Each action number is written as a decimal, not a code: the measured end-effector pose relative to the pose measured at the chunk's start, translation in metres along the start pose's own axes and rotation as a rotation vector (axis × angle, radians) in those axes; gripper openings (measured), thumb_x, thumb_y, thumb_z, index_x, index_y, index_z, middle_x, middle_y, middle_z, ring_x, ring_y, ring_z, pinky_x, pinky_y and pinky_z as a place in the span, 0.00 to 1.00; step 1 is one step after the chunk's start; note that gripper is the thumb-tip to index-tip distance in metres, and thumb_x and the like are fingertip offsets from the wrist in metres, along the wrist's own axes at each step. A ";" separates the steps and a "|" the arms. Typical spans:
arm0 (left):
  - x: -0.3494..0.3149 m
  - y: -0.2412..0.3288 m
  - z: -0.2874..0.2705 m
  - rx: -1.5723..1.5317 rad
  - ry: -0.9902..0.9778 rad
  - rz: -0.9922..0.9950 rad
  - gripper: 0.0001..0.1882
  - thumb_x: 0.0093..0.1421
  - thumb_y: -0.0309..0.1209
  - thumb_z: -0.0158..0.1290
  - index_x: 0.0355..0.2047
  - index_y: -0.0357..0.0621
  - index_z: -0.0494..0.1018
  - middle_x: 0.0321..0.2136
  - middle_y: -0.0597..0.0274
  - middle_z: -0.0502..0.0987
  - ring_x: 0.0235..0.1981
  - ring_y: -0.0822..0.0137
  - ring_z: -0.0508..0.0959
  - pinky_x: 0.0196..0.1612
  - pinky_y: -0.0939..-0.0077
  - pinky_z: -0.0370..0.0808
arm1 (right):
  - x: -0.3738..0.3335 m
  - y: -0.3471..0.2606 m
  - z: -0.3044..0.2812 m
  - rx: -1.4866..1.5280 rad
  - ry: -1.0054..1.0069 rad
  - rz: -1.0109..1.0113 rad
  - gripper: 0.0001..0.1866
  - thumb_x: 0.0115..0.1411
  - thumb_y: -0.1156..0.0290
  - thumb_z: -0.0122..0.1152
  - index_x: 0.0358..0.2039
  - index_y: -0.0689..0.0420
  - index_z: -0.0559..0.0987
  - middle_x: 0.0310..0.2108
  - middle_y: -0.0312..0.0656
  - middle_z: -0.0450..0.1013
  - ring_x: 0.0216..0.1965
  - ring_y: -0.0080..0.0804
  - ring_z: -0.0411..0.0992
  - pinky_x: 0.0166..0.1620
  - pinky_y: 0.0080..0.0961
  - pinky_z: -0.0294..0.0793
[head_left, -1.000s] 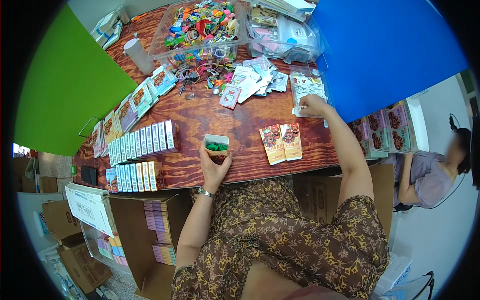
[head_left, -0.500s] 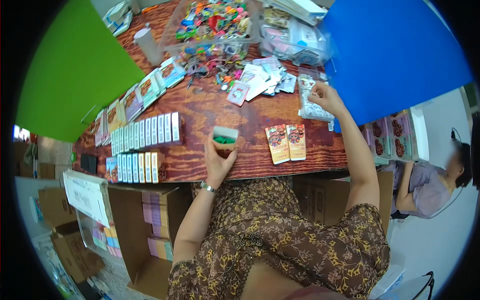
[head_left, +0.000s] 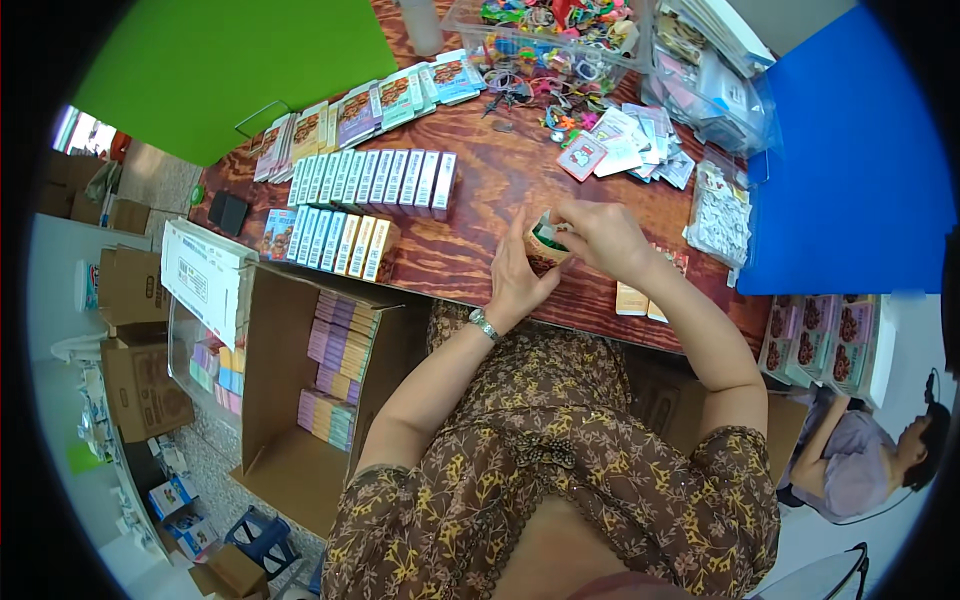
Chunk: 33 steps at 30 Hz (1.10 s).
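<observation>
My left hand (head_left: 518, 278) is wrapped round a small orange printed box (head_left: 543, 263) that stands upright with its top open above the table's front edge. Something green shows inside it. At its mouth are the bent fingers of my right hand (head_left: 612, 240), close together; whatever they pinch is hidden, though a whitish piece shows beside the fingertips. Partly under my right forearm lie flat orange cartons (head_left: 631, 300). Farther right, a clear tray of small white packets (head_left: 718, 215) sits on the table.
Rows of upright small boxes (head_left: 370, 180) stand at the left. Behind them are fanned cartons (head_left: 395, 97). A clear bin of colourful trinkets (head_left: 560, 45) and a pile of cards (head_left: 640, 140) lie beyond. Green (head_left: 240, 70) and blue (head_left: 850, 160) panels flank the table. Another person (head_left: 850, 465) sits at right.
My right hand has come from the tray of white packets to the open box in my left hand. The whole view has shifted, so the table things appear farther right.
</observation>
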<state>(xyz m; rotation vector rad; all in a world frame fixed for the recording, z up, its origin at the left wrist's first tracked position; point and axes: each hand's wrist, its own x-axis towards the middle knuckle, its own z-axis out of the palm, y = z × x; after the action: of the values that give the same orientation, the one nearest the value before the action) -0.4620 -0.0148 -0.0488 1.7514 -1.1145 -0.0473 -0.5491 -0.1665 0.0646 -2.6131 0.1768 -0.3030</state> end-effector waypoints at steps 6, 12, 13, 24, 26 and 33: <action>-0.002 -0.003 -0.002 -0.009 0.029 0.055 0.56 0.46 0.27 0.69 0.70 0.33 0.47 0.53 0.39 0.70 0.52 0.41 0.73 0.56 0.52 0.71 | -0.002 -0.008 0.011 -0.146 -0.098 -0.027 0.12 0.60 0.71 0.62 0.43 0.54 0.74 0.32 0.48 0.78 0.35 0.51 0.78 0.35 0.44 0.78; -0.001 0.000 -0.001 -0.017 0.055 0.065 0.54 0.46 0.26 0.68 0.69 0.33 0.49 0.52 0.38 0.70 0.51 0.39 0.73 0.55 0.51 0.71 | -0.004 -0.011 0.015 -0.195 -0.060 -0.075 0.14 0.56 0.73 0.62 0.44 0.54 0.74 0.33 0.47 0.77 0.38 0.48 0.79 0.36 0.43 0.79; -0.002 -0.001 -0.001 0.000 0.064 0.071 0.55 0.45 0.27 0.70 0.69 0.34 0.49 0.56 0.38 0.68 0.54 0.41 0.73 0.56 0.53 0.72 | -0.005 -0.012 0.017 -0.281 -0.065 -0.086 0.16 0.55 0.74 0.63 0.44 0.54 0.74 0.34 0.46 0.77 0.39 0.46 0.78 0.36 0.42 0.79; -0.002 -0.005 -0.004 -0.086 0.114 0.022 0.55 0.45 0.25 0.70 0.69 0.38 0.50 0.56 0.41 0.69 0.53 0.42 0.72 0.54 0.53 0.72 | -0.008 -0.018 0.012 -0.031 0.210 -0.242 0.19 0.54 0.77 0.66 0.48 0.55 0.78 0.45 0.45 0.77 0.42 0.44 0.77 0.43 0.36 0.79; -0.001 -0.007 -0.007 -0.057 0.148 0.069 0.55 0.44 0.27 0.72 0.69 0.41 0.51 0.55 0.43 0.70 0.52 0.43 0.73 0.52 0.53 0.73 | -0.016 -0.014 0.009 0.003 0.349 -0.303 0.18 0.55 0.78 0.67 0.47 0.56 0.79 0.46 0.46 0.77 0.43 0.44 0.77 0.44 0.35 0.79; -0.006 -0.013 -0.004 -0.081 0.163 0.046 0.50 0.43 0.31 0.74 0.64 0.44 0.57 0.53 0.45 0.72 0.48 0.45 0.76 0.49 0.54 0.76 | -0.041 0.018 0.053 0.080 0.399 -0.135 0.18 0.51 0.78 0.71 0.44 0.55 0.84 0.53 0.46 0.73 0.42 0.38 0.78 0.44 0.33 0.81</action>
<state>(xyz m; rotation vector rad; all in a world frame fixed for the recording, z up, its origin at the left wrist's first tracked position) -0.4552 -0.0069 -0.0590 1.6266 -1.0193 0.0762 -0.5773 -0.1501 0.0029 -2.4624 0.1202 -0.8605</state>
